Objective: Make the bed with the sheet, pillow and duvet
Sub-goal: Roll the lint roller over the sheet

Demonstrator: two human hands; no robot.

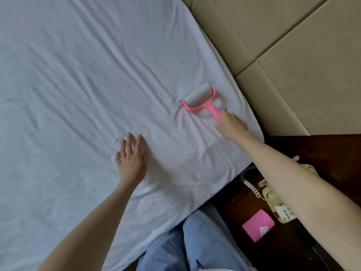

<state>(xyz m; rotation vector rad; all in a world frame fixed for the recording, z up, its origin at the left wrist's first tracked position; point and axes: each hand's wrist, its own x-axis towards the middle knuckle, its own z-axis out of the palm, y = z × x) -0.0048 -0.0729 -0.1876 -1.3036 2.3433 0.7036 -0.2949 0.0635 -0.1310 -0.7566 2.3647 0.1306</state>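
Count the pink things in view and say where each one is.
2. A pink lint roller lies on the white sheet, its handle gripped by the right hand. A pink roll sits on the dark bedside table beside the phone. The arm may hide others.

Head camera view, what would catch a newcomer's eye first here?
The pink lint roller stands out, its drum pressed on the white sheet near the bed's corner, with the right hand gripping its handle. The left hand lies flat and spread on the sheet nearby. A pink roll sits on the dark nightstand beside a cream telephone.
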